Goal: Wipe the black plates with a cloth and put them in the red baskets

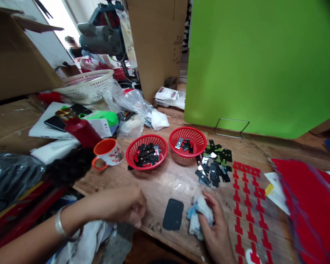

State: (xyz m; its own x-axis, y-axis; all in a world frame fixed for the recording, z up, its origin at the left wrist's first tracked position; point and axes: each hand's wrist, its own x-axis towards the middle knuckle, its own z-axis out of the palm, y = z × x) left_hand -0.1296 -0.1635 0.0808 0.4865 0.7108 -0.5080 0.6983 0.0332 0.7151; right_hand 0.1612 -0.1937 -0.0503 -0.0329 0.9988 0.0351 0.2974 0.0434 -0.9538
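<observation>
At a cluttered workbench [167,183], my right hand [216,233] grips a crumpled white-and-blue cloth [198,214], just beside a dark pad [173,214] lying flat on the wood. My left hand [129,207] is curled closed near the bench edge; whether it holds anything I cannot tell. The job, I judge, goes best with the cloth bunched tight and the pad kept flat. Behind, the left red basket [145,167] holds many black and red pieces; the right red basket [187,156] holds only a few.
</observation>
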